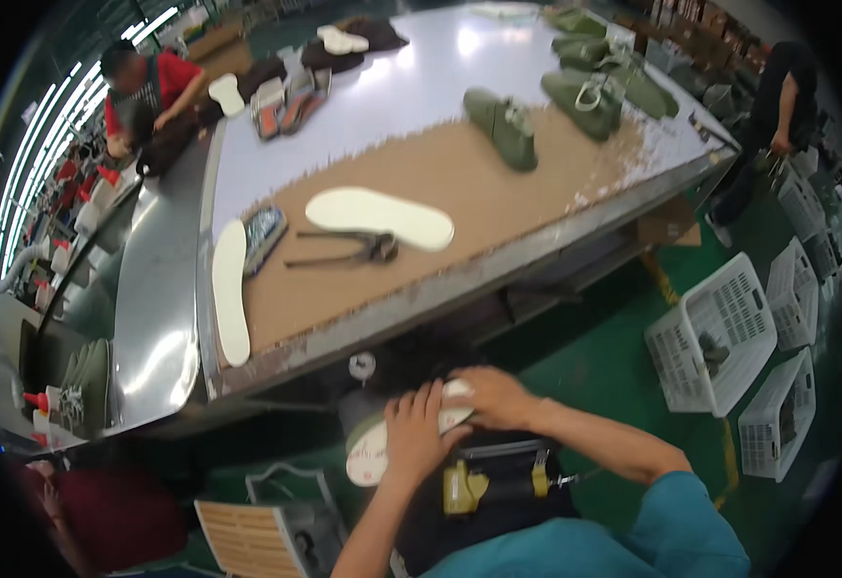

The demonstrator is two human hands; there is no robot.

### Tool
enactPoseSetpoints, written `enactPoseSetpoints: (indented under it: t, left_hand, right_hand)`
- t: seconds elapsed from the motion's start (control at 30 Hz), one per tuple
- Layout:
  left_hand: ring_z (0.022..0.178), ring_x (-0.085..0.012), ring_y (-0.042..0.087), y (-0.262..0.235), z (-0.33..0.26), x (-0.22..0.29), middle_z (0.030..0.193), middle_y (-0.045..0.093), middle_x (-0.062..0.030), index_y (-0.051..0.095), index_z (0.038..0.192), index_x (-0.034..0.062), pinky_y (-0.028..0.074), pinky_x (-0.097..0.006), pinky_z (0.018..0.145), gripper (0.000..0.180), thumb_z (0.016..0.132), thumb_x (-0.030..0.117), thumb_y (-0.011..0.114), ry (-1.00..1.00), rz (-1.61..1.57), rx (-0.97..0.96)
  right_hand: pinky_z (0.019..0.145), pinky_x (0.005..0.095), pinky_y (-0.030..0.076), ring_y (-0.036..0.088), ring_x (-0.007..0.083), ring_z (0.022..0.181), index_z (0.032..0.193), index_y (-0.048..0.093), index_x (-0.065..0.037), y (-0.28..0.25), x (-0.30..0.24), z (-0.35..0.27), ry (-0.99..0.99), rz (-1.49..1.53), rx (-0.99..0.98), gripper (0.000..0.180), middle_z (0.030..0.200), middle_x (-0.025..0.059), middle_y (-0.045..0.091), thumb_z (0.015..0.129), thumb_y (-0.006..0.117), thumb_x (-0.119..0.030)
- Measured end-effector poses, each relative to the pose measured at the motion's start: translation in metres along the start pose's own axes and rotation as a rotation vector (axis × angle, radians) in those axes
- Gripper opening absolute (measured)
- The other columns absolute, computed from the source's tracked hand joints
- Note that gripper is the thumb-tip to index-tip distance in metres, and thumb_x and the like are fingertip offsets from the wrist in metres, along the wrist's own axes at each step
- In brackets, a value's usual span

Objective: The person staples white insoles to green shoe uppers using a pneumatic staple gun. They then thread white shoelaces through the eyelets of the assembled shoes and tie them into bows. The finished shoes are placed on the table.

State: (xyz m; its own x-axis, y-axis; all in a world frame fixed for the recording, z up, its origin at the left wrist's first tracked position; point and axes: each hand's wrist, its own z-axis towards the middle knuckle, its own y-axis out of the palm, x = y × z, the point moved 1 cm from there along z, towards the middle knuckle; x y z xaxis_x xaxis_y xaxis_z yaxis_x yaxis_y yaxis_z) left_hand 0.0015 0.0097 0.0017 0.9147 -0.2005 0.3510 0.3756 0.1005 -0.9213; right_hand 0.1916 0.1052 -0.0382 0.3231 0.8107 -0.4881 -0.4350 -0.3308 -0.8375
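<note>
Low in front of my body, both hands are closed on a shoe point(368, 457), its cream underside with red marks turned up and a strip of olive green along its edge. Across its middle lie the bent fingers of my left hand point(415, 430). My right hand point(496, 397) grips the far end, covering much of it. Beyond them, on the table's brown board point(363, 299), rest black pincers point(349, 249) with handles pointing left. They touch a cream insole point(380, 216). Another cream insole point(231, 294) lies at the left edge, next to a blue-grey patterned piece point(265, 237).
Olive green shoes point(501, 130) stand toward the table's far right. Orange-and-grey shoe pieces point(288, 106) lie at the far left. White plastic crates point(715, 337) sit on the green floor to the right. A slatted wooden seat point(248, 539) is low left. A person in red point(166, 82) works far left.
</note>
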Motion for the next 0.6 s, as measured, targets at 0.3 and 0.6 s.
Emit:
enactPoseSetpoints:
  t: [0.3, 0.6]
  left_hand:
    - [0.111, -0.0296, 0.060, -0.003, 0.007, 0.011, 0.145, 0.060, -0.0062, 0.056, 0.143, 0.0110, 0.041, -0.046, 0.096, 0.075, 0.081, 0.045, 0.082, 0.049, 0.006, -0.094]
    - [0.110, -0.0324, 0.060, 0.001, 0.020, 0.010, 0.135, 0.063, -0.0095, 0.054, 0.143, 0.0078, 0.042, -0.047, 0.095, 0.077, 0.079, 0.037, 0.086, 0.076, -0.017, -0.154]
  right_hand:
    - [0.075, 0.0430, 0.058, 0.070, 0.0330, 0.086, 0.125, 0.062, -0.006, -0.030, -0.127, -0.093, 0.332, 0.290, -0.170, 0.041, 0.097, 0.0132, 0.067, 0.091, 0.076, -0.025]
    - [0.088, 0.0504, 0.053, 0.065, 0.0380, 0.099, 0.152, 0.047, -0.013, -0.021, -0.131, -0.098, 0.441, 0.328, -0.417, 0.066, 0.104, 0.0197, 0.062, 0.092, 0.073, -0.021]
